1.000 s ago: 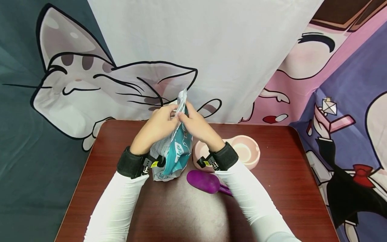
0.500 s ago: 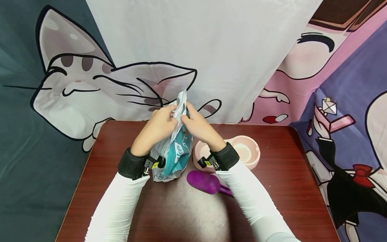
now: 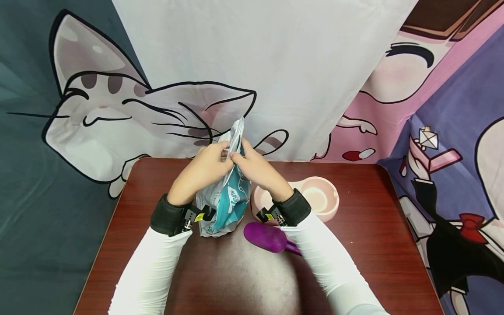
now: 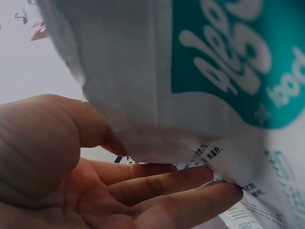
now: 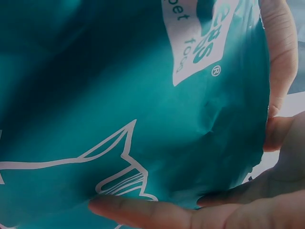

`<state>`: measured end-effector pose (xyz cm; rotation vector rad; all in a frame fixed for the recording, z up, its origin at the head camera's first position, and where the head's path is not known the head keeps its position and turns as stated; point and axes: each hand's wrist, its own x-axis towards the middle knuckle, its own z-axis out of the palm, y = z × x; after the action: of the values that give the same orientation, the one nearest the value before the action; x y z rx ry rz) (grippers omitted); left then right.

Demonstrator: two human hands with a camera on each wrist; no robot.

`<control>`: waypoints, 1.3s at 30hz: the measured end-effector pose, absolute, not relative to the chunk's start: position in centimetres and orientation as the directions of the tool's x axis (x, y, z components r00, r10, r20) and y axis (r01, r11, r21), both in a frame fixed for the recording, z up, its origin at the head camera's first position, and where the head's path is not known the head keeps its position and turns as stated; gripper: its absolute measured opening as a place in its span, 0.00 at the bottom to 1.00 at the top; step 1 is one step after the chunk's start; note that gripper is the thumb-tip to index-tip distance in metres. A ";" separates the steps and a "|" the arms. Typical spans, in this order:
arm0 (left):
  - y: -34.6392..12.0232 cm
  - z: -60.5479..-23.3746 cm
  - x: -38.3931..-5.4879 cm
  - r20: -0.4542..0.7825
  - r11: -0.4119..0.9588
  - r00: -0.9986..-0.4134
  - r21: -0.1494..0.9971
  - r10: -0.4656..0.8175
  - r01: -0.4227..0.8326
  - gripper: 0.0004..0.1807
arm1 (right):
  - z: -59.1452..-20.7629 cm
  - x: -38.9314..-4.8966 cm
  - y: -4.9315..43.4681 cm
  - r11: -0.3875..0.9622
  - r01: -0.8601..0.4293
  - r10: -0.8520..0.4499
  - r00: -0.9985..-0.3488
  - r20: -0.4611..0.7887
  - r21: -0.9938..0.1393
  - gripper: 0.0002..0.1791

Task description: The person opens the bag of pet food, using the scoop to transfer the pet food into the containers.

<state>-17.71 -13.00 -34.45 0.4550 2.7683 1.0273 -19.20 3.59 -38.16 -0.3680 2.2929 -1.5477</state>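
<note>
A teal and white pet food bag (image 3: 232,199) stands upright on the table, its narrowed top pointing away from me. My left hand (image 3: 201,169) pinches the left side of that top between thumb and fingers. On the other side my right hand (image 3: 260,169) grips it too, the thumb lying across the near face. In the left wrist view, fingers (image 4: 162,191) lie along the white printed side of the bag (image 4: 128,86). The right wrist view has a finger (image 5: 143,212) against the teal side with its white line drawing. Whether the top is unsealed I cannot tell.
Right of the bag sits a pink double bowl (image 3: 320,197), partly behind my right wrist. A purple scoop (image 3: 264,237) lies in front of it, its handle partly under my right forearm. The brown table (image 3: 366,245) meets a printed cloth backdrop (image 3: 291,78) at its far edge.
Both hands have sunk slightly along the bag's top. My right thumb lifted off to the right, then came back left onto the bag. Bowl and scoop stay where they were.
</note>
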 end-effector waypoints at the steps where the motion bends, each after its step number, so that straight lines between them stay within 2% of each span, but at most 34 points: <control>1: -13.0 -34.5 -17.7 -0.038 0.718 -0.942 0.658 0.332 0.227 0.10 | -38.1 -19.2 3.6 0.365 -0.020 -0.404 -0.904 -0.139 -0.931 0.40; 8: -12.8 -34.8 -17.8 0.016 0.710 -0.945 0.655 0.326 0.256 0.06 | -38.1 -19.3 3.4 0.334 -0.040 -0.422 -0.900 -0.112 -0.942 0.39; 11: -12.7 -34.8 -17.8 0.018 0.724 -0.950 0.643 0.312 0.250 0.07 | -38.1 -19.4 3.4 0.318 -0.048 -0.425 -0.900 -0.097 -0.947 0.38; 15: -12.4 -34.8 -17.9 0.005 0.743 -0.953 0.625 0.303 0.239 0.10 | -38.3 -19.4 3.4 0.264 -0.021 -0.430 -0.897 -0.098 -0.964 0.35; 20: -12.3 -34.9 -18.0 0.022 0.756 -0.954 0.605 0.300 0.251 0.08 | -38.4 -19.2 3.4 0.213 0.017 -0.442 -0.890 -0.112 -0.977 0.32; 31: -12.4 -35.4 -17.9 0.053 0.747 -0.957 0.613 0.286 0.257 0.05 | -38.7 -19.3 3.5 0.213 0.011 -0.456 -0.883 -0.110 -0.977 0.34; 39: -12.7 -35.0 -17.9 0.031 0.740 -0.960 0.630 0.280 0.236 0.08 | -38.2 -19.1 3.8 0.192 0.092 -0.453 -0.875 -0.171 -0.977 0.33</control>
<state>-17.93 -12.69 -35.02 0.4255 2.8685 1.0252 -19.13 3.83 -38.20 -0.3379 2.0497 -1.7265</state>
